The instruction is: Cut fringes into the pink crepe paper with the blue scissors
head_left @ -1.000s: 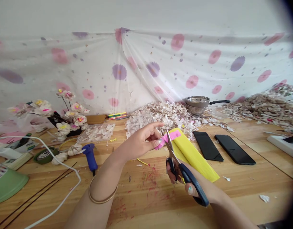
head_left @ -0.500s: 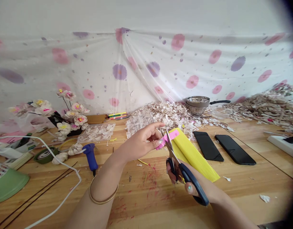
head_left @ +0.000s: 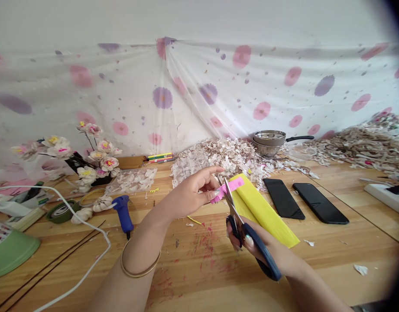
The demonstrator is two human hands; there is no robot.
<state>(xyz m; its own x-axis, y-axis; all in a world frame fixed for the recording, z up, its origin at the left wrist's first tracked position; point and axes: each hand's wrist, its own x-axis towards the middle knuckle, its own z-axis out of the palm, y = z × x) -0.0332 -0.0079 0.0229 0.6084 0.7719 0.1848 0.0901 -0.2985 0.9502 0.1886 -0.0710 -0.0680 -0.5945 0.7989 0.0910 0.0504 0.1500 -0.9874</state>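
A narrow pink paper strip (head_left: 235,185) is pinched between the thumb and fingers of my left hand (head_left: 199,190). Its lower left end, near my thumb, looks fringed. My right hand (head_left: 251,242) grips dark-handled scissors (head_left: 231,206), fingers through the loops. The blades point up and lie across the strip, just right of my left fingertips. Behind the scissors, a folded piece of yellow crepe paper (head_left: 267,212) lies on the wooden table (head_left: 193,281).
Two black phones (head_left: 283,198) lie right of the yellow paper. At left are a blue glue gun (head_left: 124,216), paper flowers (head_left: 105,156) and a white cable (head_left: 98,255). White scraps (head_left: 225,156) are heaped at the back beside metal bowls (head_left: 269,141).
The scissor blades have closed somewhat, and the handle loops have come nearer together. My right thumb has shifted up and left. The left hand has barely moved.
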